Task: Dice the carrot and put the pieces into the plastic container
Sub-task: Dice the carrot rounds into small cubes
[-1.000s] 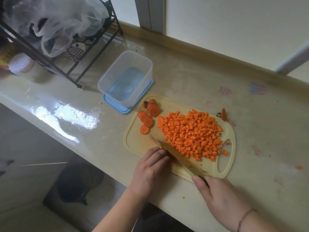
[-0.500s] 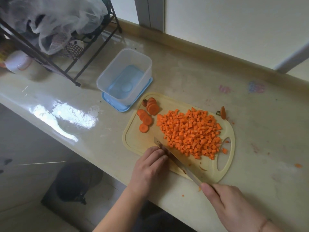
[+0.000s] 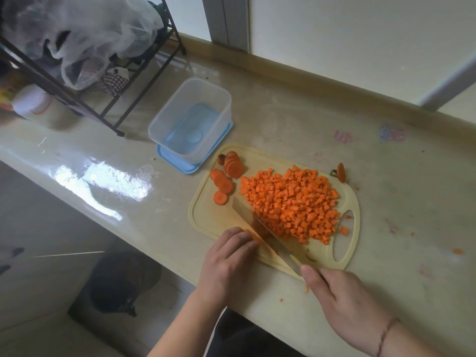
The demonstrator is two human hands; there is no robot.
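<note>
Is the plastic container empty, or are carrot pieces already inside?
Empty. The plastic container shows only its clear walls and the blue lid beneath; the diced carrot lies on the cutting board.

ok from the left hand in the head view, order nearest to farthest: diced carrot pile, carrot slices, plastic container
1. diced carrot pile, just right of the left hand across the knife blade
2. carrot slices, up at the board's far left corner
3. plastic container, beyond the board, far left

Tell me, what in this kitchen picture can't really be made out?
All in the head view:
- The knife handle: hidden inside the right hand.
- What the left hand steadies: its fingers cover all but an orange sliver beside the blade.
- Things on the wire rack: veiled by white netting and cut off by the left edge.
- The dark object on the floor: shadowed and blurred.
</note>
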